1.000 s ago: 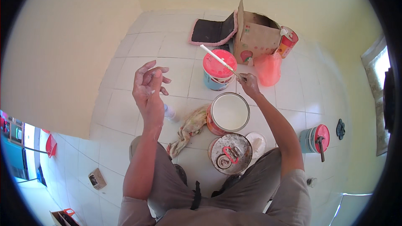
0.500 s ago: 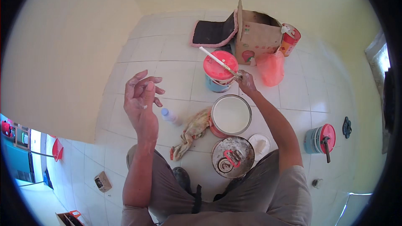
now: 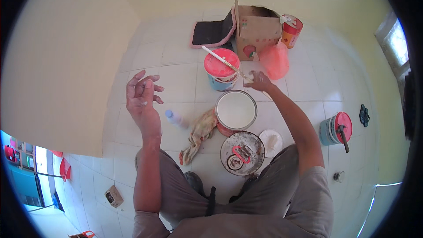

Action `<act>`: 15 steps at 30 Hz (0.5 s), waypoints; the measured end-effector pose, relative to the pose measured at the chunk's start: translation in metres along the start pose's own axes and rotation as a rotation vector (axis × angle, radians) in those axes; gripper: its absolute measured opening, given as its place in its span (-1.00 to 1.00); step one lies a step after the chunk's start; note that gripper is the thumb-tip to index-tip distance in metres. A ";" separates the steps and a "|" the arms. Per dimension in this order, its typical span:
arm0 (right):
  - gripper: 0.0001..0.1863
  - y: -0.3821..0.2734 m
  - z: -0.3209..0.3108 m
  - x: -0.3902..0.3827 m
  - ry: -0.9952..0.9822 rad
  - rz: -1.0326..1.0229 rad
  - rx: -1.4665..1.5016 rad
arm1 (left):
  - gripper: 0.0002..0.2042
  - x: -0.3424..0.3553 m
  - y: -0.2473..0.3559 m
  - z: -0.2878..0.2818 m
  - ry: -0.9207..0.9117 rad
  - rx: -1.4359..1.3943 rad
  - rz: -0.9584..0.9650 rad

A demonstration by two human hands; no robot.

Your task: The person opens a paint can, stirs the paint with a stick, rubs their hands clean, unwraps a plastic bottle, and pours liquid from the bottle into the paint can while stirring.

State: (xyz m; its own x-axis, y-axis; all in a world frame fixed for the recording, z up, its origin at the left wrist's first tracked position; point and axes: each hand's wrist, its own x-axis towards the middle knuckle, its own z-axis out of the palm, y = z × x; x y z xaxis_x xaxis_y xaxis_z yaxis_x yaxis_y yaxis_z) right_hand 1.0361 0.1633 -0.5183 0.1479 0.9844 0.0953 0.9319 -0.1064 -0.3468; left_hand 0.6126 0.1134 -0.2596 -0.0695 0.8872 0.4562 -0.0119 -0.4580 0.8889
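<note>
My left hand point(image 3: 145, 101) is raised at the left with nothing in it, fingers loosely bent and apart, with white smears on the skin. My right hand point(image 3: 260, 81) is around a long thin stick point(image 3: 218, 56), white at its far end. The stick slants above the pink lid of a blue bucket point(image 3: 221, 68), and its near end shows past my wrist. Just below that hand stands an uncovered can of white paint point(image 3: 236, 110). A stained metal can lid with a red handle point(image 3: 243, 153) lies closer to my legs, beside a white round lid point(image 3: 271, 143).
A crumpled cloth point(image 3: 200, 133) and a blue-capped bottle point(image 3: 174, 117) lie left of the paint. Behind stand a cardboard box point(image 3: 260, 33), a pink plastic bag point(image 3: 275, 61) and a red-orange can point(image 3: 291, 31). At the right, a hammer point(image 3: 343, 137) rests on another bucket point(image 3: 328, 131).
The view has shifted slightly. My right hand's fingers have loosened, and the stick's near end now shows beyond the wrist. My left hand keeps its pose.
</note>
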 end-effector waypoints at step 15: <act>-0.56 0.024 0.029 0.012 0.137 -0.221 -0.054 | -0.64 -0.002 0.007 0.000 -0.029 -0.043 -0.011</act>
State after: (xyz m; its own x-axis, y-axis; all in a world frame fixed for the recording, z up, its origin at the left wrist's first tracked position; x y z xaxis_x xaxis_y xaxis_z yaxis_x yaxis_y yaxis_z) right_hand 1.0504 0.1766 -0.5530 -0.0216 0.9568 0.2901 0.9623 0.0986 -0.2537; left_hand 0.6121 0.1085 -0.2537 -0.0406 0.8932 0.4479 -0.0558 -0.4496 0.8915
